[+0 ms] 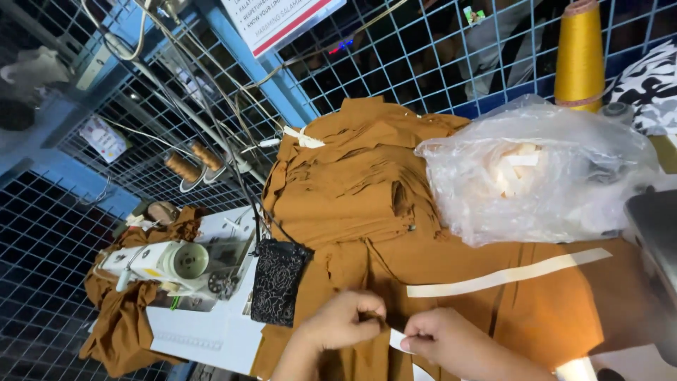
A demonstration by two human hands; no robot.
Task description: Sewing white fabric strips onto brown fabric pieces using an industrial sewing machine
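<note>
In the head view, the left hand (343, 319) is curled closed, its fingertips pinching a fold of the brown fabric (493, 310) that lies spread under both hands. The right hand (441, 340) sits just beside it, thumb and fingers closed on a small white piece (399, 341) that shows between the two hands; whether that piece is paper or tape cannot be told.

Just beyond the right hand, a long pale strip (508, 274) lies flat across the brown fabric, slanting away toward that hand's outer side. Farther past it rests a clear plastic bag (543, 176) with pale cut strips inside, touching a tall stack of folded brown pieces (345, 176). Beyond the bag stands a yellow thread cone (580, 53) against a blue wire mesh (423, 56).

Near the left hand, on its outer side, a black patterned pouch (279, 281) hangs over the fabric's edge. Beyond the pouch a white sewing machine (169, 264) sits on a white desk (204, 331), with more brown cloth (120, 317) draped beside it and two brown thread spools (194, 164) behind.
</note>
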